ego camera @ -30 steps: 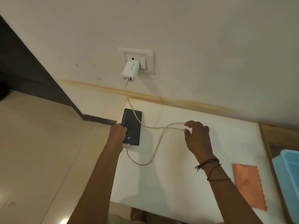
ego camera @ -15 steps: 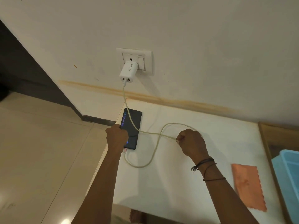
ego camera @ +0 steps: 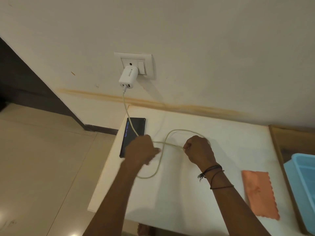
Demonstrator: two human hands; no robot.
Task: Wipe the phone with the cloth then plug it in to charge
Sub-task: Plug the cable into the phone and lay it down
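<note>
On the table [ego camera: 170,210], phone [ego camera: 136,126] beside left fingers [ego camera: 156,151].

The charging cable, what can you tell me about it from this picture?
The charging cable is a thin, pale cream cord that looks rubbery. Its top end is plugged into the white charger in the wall socket. It hangs down across the dark phone, then curls in a crossed loop on the white table. The left hand and the right hand each grip it. Its phone end is hidden.
</note>
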